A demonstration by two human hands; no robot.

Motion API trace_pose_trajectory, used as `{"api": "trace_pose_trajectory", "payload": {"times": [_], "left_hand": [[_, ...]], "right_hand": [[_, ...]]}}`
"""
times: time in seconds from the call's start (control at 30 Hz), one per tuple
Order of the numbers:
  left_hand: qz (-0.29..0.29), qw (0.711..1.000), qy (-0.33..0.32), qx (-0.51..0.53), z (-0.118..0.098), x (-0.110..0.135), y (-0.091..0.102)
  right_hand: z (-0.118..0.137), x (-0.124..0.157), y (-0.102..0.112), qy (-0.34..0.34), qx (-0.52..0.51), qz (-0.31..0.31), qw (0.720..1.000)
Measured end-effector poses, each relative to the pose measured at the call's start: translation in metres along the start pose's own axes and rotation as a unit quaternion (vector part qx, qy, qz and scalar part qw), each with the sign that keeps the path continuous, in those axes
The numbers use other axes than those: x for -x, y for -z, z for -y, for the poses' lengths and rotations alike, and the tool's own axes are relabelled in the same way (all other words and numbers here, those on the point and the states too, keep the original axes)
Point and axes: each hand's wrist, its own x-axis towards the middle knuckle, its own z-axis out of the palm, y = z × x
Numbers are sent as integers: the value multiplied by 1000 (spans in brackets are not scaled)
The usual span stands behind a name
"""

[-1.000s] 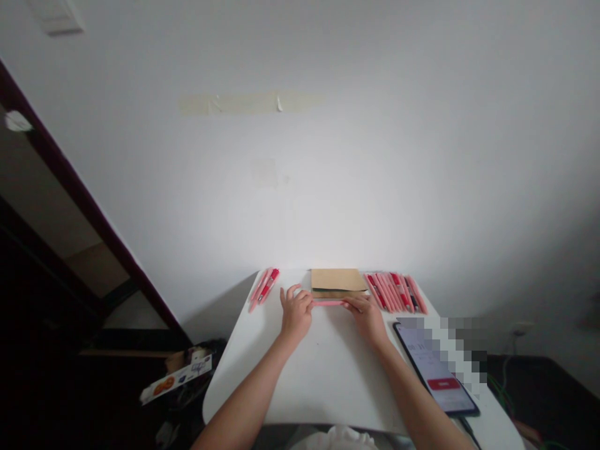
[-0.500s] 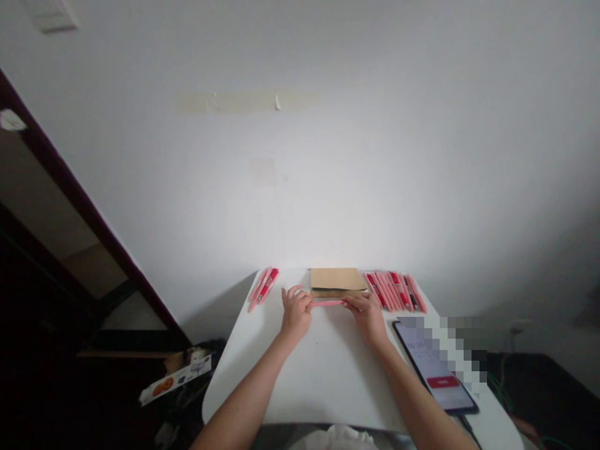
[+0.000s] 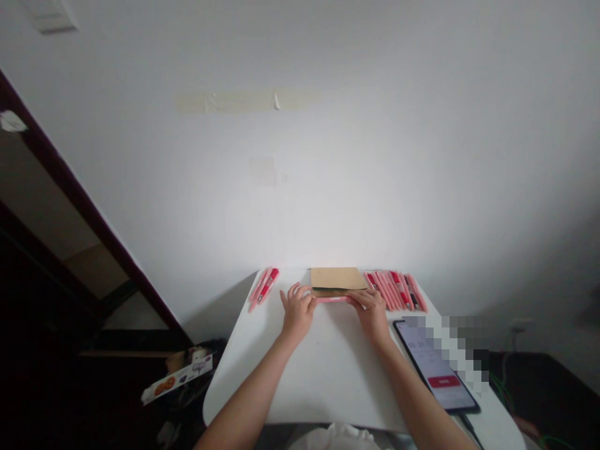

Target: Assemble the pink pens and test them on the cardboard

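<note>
A slim pink pen [image 3: 332,299] lies level between my two hands, right at the near edge of a brown-covered notebook [image 3: 334,277]. My left hand [image 3: 297,312] pinches its left end with thumb and forefinger, the other fingers raised. At the pen's right end, my right hand [image 3: 372,314] closes its thumb and fingers on it and partly covers the notebook's near right corner. The notebook's cover stands slightly apart from the part below, with a dark gap showing.
Several pink and red pens [image 3: 392,291] lie in a row at the back right of the white table [image 3: 323,381]. A few more pens [image 3: 265,286] lie at the back left. A phone [image 3: 435,369] with a cable rests at the right edge. The wall stands directly behind the table.
Both hands have shifted the pink pen slightly away from me, closer to the notebook's near edge. The pens at the sides and the phone have stayed in place.
</note>
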Motion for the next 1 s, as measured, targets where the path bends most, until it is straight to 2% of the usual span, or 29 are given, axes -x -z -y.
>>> {"api": "trace_pose_trajectory", "payload": {"times": [0.13, 0.33, 0.7, 1.0], "left_hand": [[-10, 1000, -4, 8, 2, 1, 1], [-13, 1000, 5, -2, 4, 2, 0], [9, 999, 29, -29, 2, 2, -2], [10, 999, 33, -1, 4, 1, -3]], "right_hand": [[-5, -1, 0, -6, -5, -11, 1000], [-4, 0, -2, -5, -11, 13, 1000], [-2, 0, -2, -4, -18, 15, 1000], [-5, -1, -2, 9, -3, 7, 1000]]}}
